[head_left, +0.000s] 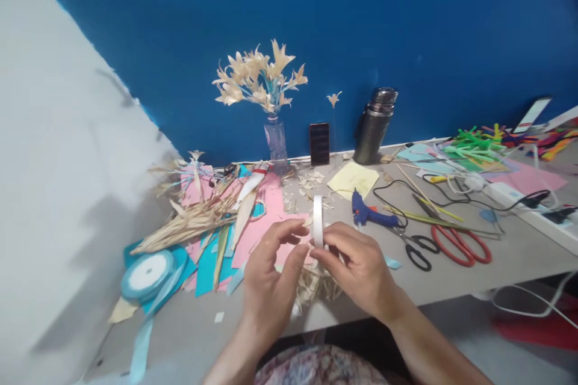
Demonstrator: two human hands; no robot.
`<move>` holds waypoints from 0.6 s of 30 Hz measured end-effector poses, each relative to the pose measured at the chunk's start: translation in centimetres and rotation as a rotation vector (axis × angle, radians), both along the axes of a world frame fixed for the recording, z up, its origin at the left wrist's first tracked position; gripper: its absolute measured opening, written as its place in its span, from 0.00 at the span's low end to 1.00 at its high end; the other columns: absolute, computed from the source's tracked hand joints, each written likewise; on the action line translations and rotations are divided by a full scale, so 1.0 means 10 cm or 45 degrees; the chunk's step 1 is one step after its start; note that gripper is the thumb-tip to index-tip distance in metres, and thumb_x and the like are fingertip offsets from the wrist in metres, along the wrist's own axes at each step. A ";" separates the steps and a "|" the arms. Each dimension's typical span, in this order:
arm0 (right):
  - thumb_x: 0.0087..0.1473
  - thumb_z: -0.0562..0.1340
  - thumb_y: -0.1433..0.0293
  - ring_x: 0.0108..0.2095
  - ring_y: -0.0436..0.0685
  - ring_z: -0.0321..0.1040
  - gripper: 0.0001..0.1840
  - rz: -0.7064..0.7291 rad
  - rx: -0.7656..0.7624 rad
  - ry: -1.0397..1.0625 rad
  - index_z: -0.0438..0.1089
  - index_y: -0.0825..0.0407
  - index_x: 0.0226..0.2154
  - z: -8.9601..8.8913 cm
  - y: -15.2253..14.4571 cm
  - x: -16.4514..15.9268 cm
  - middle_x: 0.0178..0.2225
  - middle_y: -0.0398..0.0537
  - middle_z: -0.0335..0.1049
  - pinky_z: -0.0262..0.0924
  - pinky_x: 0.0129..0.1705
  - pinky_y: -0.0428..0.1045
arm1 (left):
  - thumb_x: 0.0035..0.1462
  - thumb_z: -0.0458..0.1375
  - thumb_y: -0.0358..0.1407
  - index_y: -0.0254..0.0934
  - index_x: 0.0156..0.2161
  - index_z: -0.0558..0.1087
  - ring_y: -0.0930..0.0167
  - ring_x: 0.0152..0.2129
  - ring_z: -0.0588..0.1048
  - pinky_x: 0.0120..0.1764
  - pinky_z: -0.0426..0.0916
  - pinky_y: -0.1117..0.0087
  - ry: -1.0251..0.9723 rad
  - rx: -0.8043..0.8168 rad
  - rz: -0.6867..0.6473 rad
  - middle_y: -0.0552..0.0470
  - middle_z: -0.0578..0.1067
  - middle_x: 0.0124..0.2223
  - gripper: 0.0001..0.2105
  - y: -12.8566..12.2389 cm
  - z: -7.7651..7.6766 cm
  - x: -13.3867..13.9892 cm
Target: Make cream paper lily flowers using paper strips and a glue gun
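Over the front middle of the table, a narrow roll of white tape point(318, 222) stands on edge between my hands. My right hand point(361, 264) pinches its lower part between thumb and fingers. My left hand point(275, 274) is just to the left of the roll, with its thumb and fingers curved and apart. The left thumb tip comes close to the right fingertips, and I cannot tell whether it touches the tape. Below the hands lies a heap of dried husk scraps point(318, 286). Pink sheets point(271, 195) lie behind my left hand.
Dried husks point(189, 225) and a light-blue ribbon spool point(147, 277) lie left. Behind stand a bottle point(276, 144) of husk flowers point(257, 75), a phone point(320, 144) and a flask point(376, 126). A glue gun point(368, 213), black scissors point(422, 249), red-handled scissors point(465, 246) and a power strip point(535, 216) are right.
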State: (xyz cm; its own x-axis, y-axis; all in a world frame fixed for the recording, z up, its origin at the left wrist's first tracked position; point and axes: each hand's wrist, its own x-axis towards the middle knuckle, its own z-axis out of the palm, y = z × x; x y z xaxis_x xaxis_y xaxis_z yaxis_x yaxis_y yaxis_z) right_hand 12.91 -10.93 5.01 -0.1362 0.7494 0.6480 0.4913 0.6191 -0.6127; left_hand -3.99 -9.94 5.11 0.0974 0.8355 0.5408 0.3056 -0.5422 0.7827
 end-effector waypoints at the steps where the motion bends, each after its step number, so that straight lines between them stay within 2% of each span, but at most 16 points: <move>1: 0.65 0.61 0.72 0.29 0.53 0.66 0.08 0.009 0.012 -0.024 0.71 0.52 0.32 -0.01 0.00 -0.01 0.29 0.48 0.70 0.59 0.31 0.47 | 0.64 0.60 0.31 0.44 0.52 0.74 0.68 0.40 0.79 0.44 0.75 0.67 0.041 0.079 0.002 0.49 0.79 0.45 0.13 0.00 0.01 0.01; 5: 0.66 0.58 0.74 0.30 0.54 0.67 0.11 0.038 0.044 -0.107 0.69 0.52 0.30 0.00 0.00 -0.02 0.28 0.48 0.69 0.61 0.32 0.48 | 0.63 0.60 0.30 0.44 0.55 0.75 0.66 0.41 0.79 0.44 0.75 0.66 0.258 0.322 0.014 0.47 0.79 0.45 0.16 0.02 0.05 0.01; 10: 0.66 0.58 0.74 0.34 0.55 0.71 0.09 0.086 0.062 -0.109 0.71 0.51 0.34 -0.02 0.01 -0.01 0.32 0.50 0.74 0.64 0.35 0.48 | 0.60 0.63 0.29 0.44 0.47 0.79 0.68 0.37 0.79 0.39 0.76 0.68 0.309 0.469 0.135 0.48 0.78 0.41 0.12 0.00 0.06 -0.01; 15: 0.65 0.59 0.74 0.31 0.55 0.69 0.09 0.052 0.086 -0.094 0.71 0.51 0.33 0.00 0.03 -0.01 0.29 0.48 0.72 0.63 0.32 0.48 | 0.60 0.63 0.29 0.42 0.37 0.78 0.68 0.35 0.79 0.36 0.74 0.69 0.178 0.383 0.090 0.49 0.79 0.38 0.05 -0.03 0.05 0.01; 18: 0.64 0.60 0.76 0.36 0.55 0.72 0.07 -0.012 0.164 -0.104 0.73 0.51 0.37 0.02 0.05 0.01 0.34 0.51 0.75 0.66 0.36 0.48 | 0.61 0.62 0.32 0.41 0.35 0.78 0.67 0.34 0.78 0.37 0.73 0.68 0.024 0.174 0.025 0.50 0.79 0.34 0.04 0.00 0.06 0.00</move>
State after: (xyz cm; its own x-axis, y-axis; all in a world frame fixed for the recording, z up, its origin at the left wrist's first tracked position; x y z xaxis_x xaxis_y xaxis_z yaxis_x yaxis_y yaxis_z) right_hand 13.01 -10.47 5.19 -0.1859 0.6621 0.7260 0.5423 0.6853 -0.4861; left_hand -3.95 -9.91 5.72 0.0926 0.7560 0.6480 0.3310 -0.6372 0.6960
